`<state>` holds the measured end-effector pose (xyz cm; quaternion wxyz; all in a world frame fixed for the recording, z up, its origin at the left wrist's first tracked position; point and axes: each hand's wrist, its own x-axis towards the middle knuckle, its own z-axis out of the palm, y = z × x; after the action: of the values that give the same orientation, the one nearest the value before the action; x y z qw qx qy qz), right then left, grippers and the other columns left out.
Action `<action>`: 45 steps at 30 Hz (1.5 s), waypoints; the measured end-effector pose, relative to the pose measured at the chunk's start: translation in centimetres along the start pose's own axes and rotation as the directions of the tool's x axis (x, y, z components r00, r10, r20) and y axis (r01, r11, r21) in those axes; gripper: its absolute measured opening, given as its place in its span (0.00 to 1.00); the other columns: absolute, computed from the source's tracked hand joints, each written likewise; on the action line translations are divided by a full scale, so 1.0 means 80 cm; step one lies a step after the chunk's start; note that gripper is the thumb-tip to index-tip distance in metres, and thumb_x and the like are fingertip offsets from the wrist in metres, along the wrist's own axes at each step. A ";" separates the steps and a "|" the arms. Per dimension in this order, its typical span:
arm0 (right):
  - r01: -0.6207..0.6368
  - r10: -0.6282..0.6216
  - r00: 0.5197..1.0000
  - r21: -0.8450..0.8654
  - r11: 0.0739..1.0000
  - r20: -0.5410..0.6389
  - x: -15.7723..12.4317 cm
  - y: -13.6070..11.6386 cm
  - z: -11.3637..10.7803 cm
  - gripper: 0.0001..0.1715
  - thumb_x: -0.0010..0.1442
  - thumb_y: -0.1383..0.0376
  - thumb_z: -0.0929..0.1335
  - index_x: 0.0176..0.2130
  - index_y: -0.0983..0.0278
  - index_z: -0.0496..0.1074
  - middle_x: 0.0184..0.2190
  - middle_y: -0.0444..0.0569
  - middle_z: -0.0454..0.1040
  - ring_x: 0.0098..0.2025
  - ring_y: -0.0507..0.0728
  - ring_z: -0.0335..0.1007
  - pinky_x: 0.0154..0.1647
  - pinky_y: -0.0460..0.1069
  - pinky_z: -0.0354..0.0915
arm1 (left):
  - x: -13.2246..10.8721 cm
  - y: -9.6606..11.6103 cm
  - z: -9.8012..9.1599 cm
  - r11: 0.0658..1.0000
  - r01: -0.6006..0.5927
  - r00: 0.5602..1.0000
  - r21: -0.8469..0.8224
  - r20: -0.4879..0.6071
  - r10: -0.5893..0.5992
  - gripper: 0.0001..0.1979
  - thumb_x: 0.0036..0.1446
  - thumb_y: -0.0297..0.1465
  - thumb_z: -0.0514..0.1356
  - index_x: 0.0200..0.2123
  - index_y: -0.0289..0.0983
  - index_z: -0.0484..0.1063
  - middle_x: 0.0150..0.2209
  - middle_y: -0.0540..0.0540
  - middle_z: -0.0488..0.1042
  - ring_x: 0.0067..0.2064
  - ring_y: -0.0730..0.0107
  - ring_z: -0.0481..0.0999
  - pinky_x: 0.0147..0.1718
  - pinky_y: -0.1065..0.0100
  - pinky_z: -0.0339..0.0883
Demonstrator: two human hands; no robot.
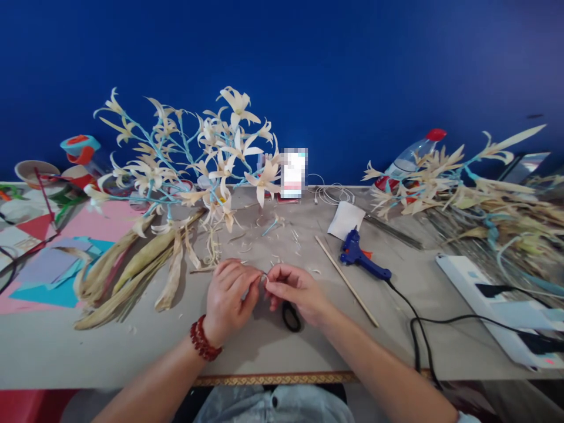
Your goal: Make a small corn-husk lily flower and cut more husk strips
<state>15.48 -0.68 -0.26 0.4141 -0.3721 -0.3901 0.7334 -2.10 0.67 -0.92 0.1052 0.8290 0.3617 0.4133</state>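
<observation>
My left hand [231,294], with a red bead bracelet [205,339] at its wrist, is closed in a pinch close above the table. Fingertip to fingertip with it, my right hand [295,291] pinches too. Between them shows a small pale strip [265,278], mostly covered by the fingers. Below my right hand lies a black scissors handle [291,317]; the blades are hidden. Curled pale scraps [282,238] and a small blue-stemmed piece [272,225] lie just beyond my hands. Dried corn husks [141,264] lie to the left.
Husk flowers on blue stems [238,147] rise at the back left, more [440,170] at the right. A blue glue gun [361,255] rests beside a wooden stick [348,282]. Its black cord runs near a white power strip [480,305]. Coloured paper [48,276] covers the far left.
</observation>
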 end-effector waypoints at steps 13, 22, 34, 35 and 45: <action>0.120 -0.095 0.990 -0.275 0.954 0.104 -0.004 -0.002 -0.013 0.15 0.53 0.57 0.72 0.30 0.63 0.67 0.25 0.40 0.64 0.24 0.47 0.61 0.24 0.42 0.65 | 0.001 -0.002 0.000 0.698 0.464 0.885 -0.546 0.263 -0.383 0.12 0.63 0.34 0.50 0.38 0.37 0.72 0.33 0.45 0.75 0.36 0.63 0.73 0.36 0.63 0.67; 0.174 -0.112 0.980 -0.441 0.881 0.163 -0.007 -0.013 -0.015 0.10 0.58 0.59 0.68 0.31 0.63 0.68 0.27 0.41 0.65 0.24 0.48 0.63 0.25 0.43 0.66 | 0.007 -0.006 0.004 0.276 0.664 0.735 -0.695 0.535 -0.417 0.06 0.56 0.35 0.60 0.33 0.38 0.70 0.30 0.48 0.70 0.33 0.68 0.69 0.34 0.67 0.64; 0.111 -0.031 0.975 -0.367 0.923 0.218 -0.005 -0.013 -0.019 0.12 0.58 0.58 0.69 0.31 0.64 0.68 0.27 0.42 0.66 0.25 0.48 0.65 0.26 0.43 0.66 | 0.014 -0.003 -0.001 -0.103 0.632 0.707 -0.768 0.626 -0.329 0.05 0.53 0.27 0.63 0.31 0.36 0.68 0.30 0.48 0.67 0.31 0.73 0.67 0.32 0.70 0.61; 0.112 -0.032 0.975 -0.364 0.925 0.219 -0.006 -0.014 -0.020 0.12 0.57 0.58 0.69 0.31 0.64 0.68 0.27 0.42 0.66 0.24 0.47 0.65 0.26 0.43 0.66 | 0.014 -0.003 -0.002 -0.114 0.633 0.704 -0.766 0.631 -0.326 0.04 0.53 0.27 0.63 0.32 0.35 0.69 0.30 0.48 0.68 0.31 0.74 0.66 0.32 0.71 0.60; 0.142 -0.058 0.952 -0.265 0.954 0.302 -0.012 -0.021 -0.031 0.12 0.55 0.60 0.71 0.28 0.65 0.67 0.25 0.42 0.67 0.22 0.48 0.66 0.24 0.43 0.63 | 0.011 -0.003 -0.007 -0.242 0.684 0.665 -0.688 0.724 -0.180 0.05 0.52 0.25 0.64 0.33 0.33 0.71 0.29 0.49 0.67 0.26 0.78 0.64 0.32 0.69 0.64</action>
<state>18.49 -0.28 0.40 0.3317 -0.2954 -0.5659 0.6946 -2.28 1.38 -0.12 0.8571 0.3563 0.2098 0.3071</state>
